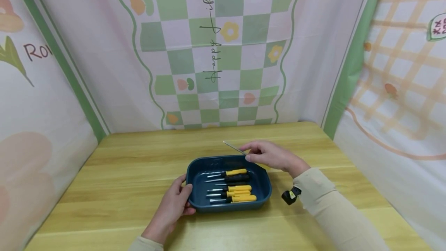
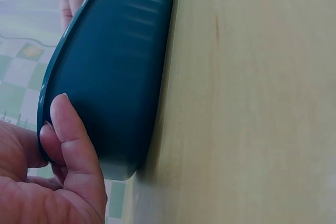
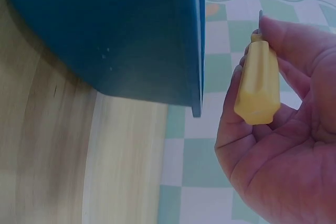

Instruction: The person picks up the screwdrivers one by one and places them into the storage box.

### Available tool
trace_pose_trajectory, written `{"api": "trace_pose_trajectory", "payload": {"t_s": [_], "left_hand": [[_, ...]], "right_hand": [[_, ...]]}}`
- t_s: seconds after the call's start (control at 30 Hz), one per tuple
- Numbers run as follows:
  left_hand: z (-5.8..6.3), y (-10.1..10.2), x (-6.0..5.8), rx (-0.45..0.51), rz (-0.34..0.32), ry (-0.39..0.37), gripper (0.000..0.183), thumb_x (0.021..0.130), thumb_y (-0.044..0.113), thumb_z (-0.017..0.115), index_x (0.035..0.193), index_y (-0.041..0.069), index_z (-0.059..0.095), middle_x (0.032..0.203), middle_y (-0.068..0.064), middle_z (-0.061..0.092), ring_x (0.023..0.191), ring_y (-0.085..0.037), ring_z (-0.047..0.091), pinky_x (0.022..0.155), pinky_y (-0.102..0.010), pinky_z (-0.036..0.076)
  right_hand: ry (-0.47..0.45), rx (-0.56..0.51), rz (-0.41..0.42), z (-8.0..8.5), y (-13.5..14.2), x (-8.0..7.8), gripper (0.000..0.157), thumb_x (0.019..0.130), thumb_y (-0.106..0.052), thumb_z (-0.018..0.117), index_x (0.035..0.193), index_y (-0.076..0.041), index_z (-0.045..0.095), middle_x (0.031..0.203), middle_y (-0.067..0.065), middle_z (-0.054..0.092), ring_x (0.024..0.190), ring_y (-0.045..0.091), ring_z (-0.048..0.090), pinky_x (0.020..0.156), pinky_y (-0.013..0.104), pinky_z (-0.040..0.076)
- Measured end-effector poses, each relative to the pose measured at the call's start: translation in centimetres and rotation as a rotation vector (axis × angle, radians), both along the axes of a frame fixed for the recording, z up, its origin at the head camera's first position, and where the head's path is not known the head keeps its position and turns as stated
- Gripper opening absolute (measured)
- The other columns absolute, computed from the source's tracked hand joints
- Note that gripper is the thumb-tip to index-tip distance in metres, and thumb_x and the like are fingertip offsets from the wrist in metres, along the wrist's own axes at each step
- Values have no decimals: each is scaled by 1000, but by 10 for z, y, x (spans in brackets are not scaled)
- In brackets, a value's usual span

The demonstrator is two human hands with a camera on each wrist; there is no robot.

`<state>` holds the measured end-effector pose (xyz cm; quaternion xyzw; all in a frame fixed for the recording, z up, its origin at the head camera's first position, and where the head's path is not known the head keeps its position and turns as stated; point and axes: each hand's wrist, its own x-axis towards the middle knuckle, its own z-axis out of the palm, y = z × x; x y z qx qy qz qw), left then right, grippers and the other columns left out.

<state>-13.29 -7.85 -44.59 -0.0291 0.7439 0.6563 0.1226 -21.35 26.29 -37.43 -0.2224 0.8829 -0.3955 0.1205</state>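
A dark blue tray (image 1: 229, 209) with raised walls stands on the wooden table. Several screwdrivers (image 1: 240, 198) lie in it side by side, most with yellow handles, others with black ones, shafts to the left. My left hand (image 1: 175, 200) grips the tray's left end, thumb over the rim; in the left wrist view its fingers (image 2: 73, 145) press the outer wall. Over the tray's far right rim, my right hand (image 1: 270, 156) pinches a screwdriver (image 3: 258, 85) with a yellow handle. Its thin shaft (image 1: 233, 147) points left and away; the right wrist view shows the handle end-on.
The wooden table (image 1: 122, 189) spreads out on all sides of the tray. Behind it hangs a green checkered cloth (image 1: 228, 57), with printed cloth walls at left and right. A small black device (image 1: 291, 195) is strapped at my right wrist.
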Motion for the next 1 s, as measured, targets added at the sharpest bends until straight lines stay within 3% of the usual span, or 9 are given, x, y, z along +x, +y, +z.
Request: {"api": "trace_pose_trajectory", "payload": {"t_s": [0.1,0.3,0.6,0.77,1.0], "left_hand": [[0,0,0,2,0,0,54,113,28,45,163,14,31,111,-16,50,80,-22,56,63,-35,62],[0,-1,0,7,-1,0,55,113,28,45,163,13,30,112,-16,49,80,-22,56,63,-34,62],[0,0,0,5,3,0,54,113,29,45,163,14,31,110,-16,49,81,-23,56,64,-34,62],[0,0,0,4,3,-5,54,113,29,45,163,14,32,111,-16,49,81,-23,56,64,-34,62],[0,-1,0,11,-2,2,54,113,28,45,163,13,32,111,-16,49,81,-23,56,64,-34,62]], "right_hand": [[-3,17,1,-1,-4,1,37,105,-31,64,141,-23,64,116,11,69,96,23,62,86,39,55],[16,34,30,-2,-10,1,39,105,-30,64,142,-18,63,110,9,69,92,22,61,81,36,54],[8,48,60,-2,-21,0,37,105,-28,64,141,-21,65,89,3,60,73,19,50,62,30,45],[18,62,93,-5,-27,1,35,105,-26,63,139,-21,66,90,3,62,68,16,50,59,28,45],[0,93,111,-11,-34,1,33,106,-25,62,139,-23,66,98,13,69,73,15,54,61,28,47]]}}
